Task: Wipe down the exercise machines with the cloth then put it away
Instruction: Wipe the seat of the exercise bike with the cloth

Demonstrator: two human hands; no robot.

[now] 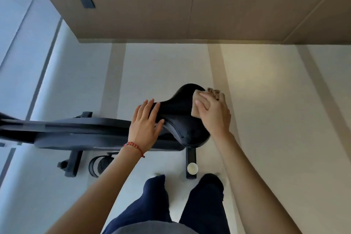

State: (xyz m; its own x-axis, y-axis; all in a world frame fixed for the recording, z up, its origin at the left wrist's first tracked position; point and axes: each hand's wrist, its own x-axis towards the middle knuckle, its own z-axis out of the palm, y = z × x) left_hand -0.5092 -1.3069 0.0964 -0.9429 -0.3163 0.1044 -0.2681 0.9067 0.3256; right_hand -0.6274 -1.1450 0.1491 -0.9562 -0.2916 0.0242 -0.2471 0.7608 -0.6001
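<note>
My right hand presses the tan cloth flat against the black bike saddle; my left hand lies open, steadying the saddle's nose.

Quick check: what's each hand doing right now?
Left hand: open, flat on the saddle.
Right hand: pressing the cloth against the saddle.

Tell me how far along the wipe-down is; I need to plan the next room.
Done: nothing can be confirmed from this view. In hand: the right hand presses the tan cloth onto the wide end of the black saddle of the exercise bike, while the left hand steadies its narrow end. Left: probably the rest of the bike, any other machines, and putting the cloth away.
</note>
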